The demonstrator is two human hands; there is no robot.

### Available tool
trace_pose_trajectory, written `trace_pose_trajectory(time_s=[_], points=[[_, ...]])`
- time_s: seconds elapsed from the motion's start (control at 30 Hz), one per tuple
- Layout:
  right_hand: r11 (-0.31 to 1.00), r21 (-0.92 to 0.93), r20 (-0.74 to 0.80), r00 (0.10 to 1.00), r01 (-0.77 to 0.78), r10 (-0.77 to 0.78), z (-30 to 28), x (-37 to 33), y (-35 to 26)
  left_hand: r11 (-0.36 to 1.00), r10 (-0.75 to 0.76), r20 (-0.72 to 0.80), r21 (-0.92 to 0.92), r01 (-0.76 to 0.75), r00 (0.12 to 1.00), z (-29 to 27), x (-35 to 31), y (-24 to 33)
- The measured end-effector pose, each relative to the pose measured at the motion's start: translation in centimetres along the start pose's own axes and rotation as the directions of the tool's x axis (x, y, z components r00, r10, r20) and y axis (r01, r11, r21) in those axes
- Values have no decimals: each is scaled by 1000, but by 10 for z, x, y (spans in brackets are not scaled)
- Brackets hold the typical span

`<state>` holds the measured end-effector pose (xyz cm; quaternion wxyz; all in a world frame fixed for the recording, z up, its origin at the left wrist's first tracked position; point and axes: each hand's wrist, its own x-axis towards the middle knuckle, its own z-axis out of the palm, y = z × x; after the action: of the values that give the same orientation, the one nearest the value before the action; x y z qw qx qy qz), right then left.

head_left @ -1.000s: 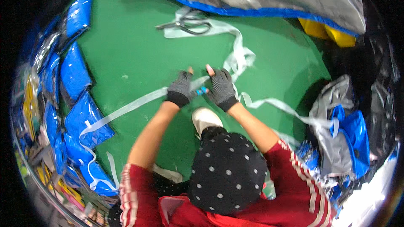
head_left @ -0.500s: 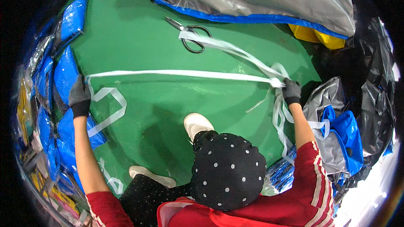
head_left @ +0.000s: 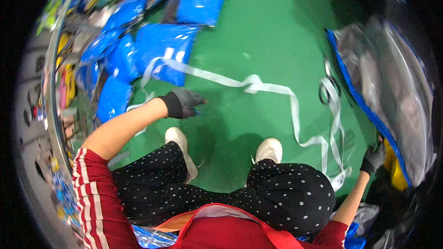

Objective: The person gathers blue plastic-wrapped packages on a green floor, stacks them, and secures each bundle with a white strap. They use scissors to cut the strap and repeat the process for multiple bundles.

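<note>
My left hand [head_left: 185,103], in a dark grey work glove, hangs over the green floor with its fingers loosely stretched to the right and nothing visible in them. Below the big grey bag [head_left: 385,78] with a blue edge, my gloved right hand [head_left: 374,157] reaches up with fingers extended, close beside the yellow piece [head_left: 393,163]; whether it touches the bag I cannot tell. A long white strap [head_left: 272,87] lies loosely across the floor, over a blue package and down to a tangled heap. Black-handled scissors [head_left: 321,93] lie partly under another stretch of strap.
Blue plastic-wrapped packages [head_left: 203,2] are piled along the left and far left, beside a metal rail [head_left: 56,87]. Dark sheeting lies at the right. My white shoes [head_left: 269,150] stand on the green floor [head_left: 272,32] between the hands.
Both hands have let go of the white strap, which was stretched taut between them and now lies slack. The view has turned left; my right hand is now near the grey bag.
</note>
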<state>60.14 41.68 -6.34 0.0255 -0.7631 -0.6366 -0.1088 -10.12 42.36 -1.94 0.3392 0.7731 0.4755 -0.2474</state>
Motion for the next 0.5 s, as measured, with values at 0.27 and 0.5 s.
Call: trace_pose_trajectory(time_s=[0.27, 0.5], points=[[443, 703, 44, 588, 556, -808, 50, 40, -331, 553, -831, -302, -541, 634, 467, 109, -194, -158], [900, 395, 349, 876, 186, -334, 72, 128, -346, 311, -950, -260, -855, 415, 175, 282, -161, -178]])
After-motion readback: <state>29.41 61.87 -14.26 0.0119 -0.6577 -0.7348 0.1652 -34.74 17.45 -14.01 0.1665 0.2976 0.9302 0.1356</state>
